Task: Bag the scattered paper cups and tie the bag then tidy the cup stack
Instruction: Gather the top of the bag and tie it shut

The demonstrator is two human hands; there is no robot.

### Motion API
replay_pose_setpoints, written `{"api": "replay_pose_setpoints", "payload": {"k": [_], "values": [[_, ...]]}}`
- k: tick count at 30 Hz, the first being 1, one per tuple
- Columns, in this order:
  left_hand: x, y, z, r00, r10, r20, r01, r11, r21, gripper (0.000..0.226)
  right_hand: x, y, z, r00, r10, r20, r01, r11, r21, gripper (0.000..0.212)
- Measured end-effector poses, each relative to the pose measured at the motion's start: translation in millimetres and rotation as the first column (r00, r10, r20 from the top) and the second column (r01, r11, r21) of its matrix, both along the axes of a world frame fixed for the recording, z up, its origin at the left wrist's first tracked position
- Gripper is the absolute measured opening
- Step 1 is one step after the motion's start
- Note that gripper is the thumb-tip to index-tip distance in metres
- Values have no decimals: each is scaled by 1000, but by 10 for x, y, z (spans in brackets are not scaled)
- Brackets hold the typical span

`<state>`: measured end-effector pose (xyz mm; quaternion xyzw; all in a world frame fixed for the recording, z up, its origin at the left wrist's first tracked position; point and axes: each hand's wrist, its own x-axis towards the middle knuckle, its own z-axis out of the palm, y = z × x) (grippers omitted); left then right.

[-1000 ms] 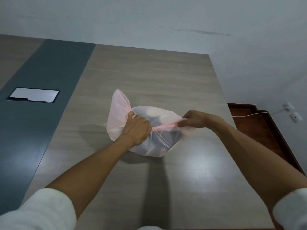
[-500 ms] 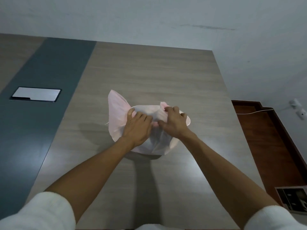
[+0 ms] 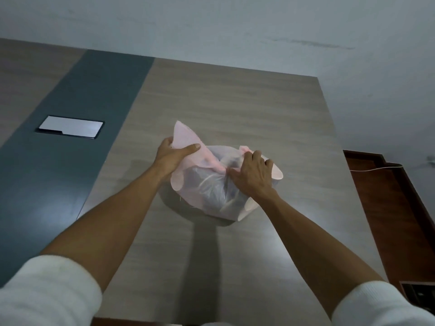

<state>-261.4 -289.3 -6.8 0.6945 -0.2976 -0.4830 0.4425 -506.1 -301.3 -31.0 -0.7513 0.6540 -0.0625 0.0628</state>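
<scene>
A translucent pink plastic bag (image 3: 211, 196) sits bulging in the middle of the wooden table (image 3: 247, 109). Pale cup shapes show dimly through its film. My left hand (image 3: 173, 156) pinches the bag's broad left flap, which stands up above the bag. My right hand (image 3: 253, 174) lies on top of the bag, fingers closed on the twisted pink strip at its crown. No loose cups or cup stack are in view.
A dark grey band (image 3: 77, 147) runs down the table's left part, with a silver cable-box lid (image 3: 70, 126) set into it. To the right, beyond the table edge, lies reddish-brown floor (image 3: 388, 208) with a white cable (image 3: 374, 169). A pale wall stands behind.
My right hand, stretched out right with a pink strip one second ago, came back onto the bag's top. My left hand shifted up and left to grip the raised flap.
</scene>
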Motion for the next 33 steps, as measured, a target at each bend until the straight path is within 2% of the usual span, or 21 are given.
{"api": "replay_pose_setpoints", "payload": {"k": [2, 4, 6, 8, 9, 10, 12, 13, 15, 17, 19, 21, 24, 27, 29, 31, 33], "values": [[-53, -43, 38, 998, 31, 49, -30, 999, -29, 45, -9, -34, -30, 1000, -21, -5, 21, 1000, 5, 67], [-78, -53, 70, 992, 126, 22, -124, 990, -68, 16, -44, -68, -54, 998, -59, -12, 60, 998, 19, 68], [-51, -58, 85, 961, 219, -168, -230, 972, -49, 16, -74, -115, -71, 996, -85, -16, 86, 996, 24, 70], [-37, -36, 99, 863, 210, -459, -242, 970, -11, 21, -97, -155, -78, 998, -64, -16, 64, 997, 30, 70], [-41, -20, 99, 816, 196, -543, -237, 971, -6, 20, -111, -177, -77, 999, -40, -16, 40, 999, 36, 71], [-60, 2, 107, 804, 184, -566, -229, 973, -9, 17, -132, -200, -72, 1000, -15, -11, 16, 999, 44, 71], [-78, 27, 115, 855, 208, -474, -256, 966, -39, 16, -186, -248, -56, 999, 20, 29, -22, 997, 72, 69], [-70, 42, 113, 908, 219, -358, -261, 963, -73, 24, -208, -268, -45, 998, 28, 56, -33, 995, 92, 69], [-95, 98, 99, 987, 163, 4, -160, 970, -182, 42, -221, -301, -15, 994, 36, 102, -50, 989, 138, 73], [-165, 166, 54, 927, 139, 348, -49, 966, -254, 35, -201, -336, 8, 990, 15, 142, -42, 981, 189, 76], [-223, 221, 61, 847, 204, 490, -47, 949, -312, 25, -183, -361, 1, 991, -13, 136, -16, 978, 206, 78], [-248, 254, 102, 824, 258, 504, -99, 942, -320, 26, -164, -366, -30, 996, -13, 87, -5, 979, 205, 77], [-250, 312, 185, 834, 331, 441, -216, 932, -291, 56, -143, -356, -40, 998, -5, 61, -9, 972, 233, 74], [-294, 374, 208, 792, 286, 539, -138, 944, -298, 67, -81, -351, 14, 1000, 7, 7, -9, 973, 230, 80], [-319, 372, 182, 749, 244, 615, -45, 946, -321, 71, -4, -331, 32, 997, 31, -68, -19, 985, 169, 84], [-362, 361, 181, 787, 195, 585, 16, 942, -335, 80, 64, -295, 30, 990, 58, -130, -43, 993, 109, 85], [-376, 363, 130, 880, 177, 440, -21, 941, -336, 106, 106, -257, 10, 986, 66, -152, -55, 996, 76, 88]]}}
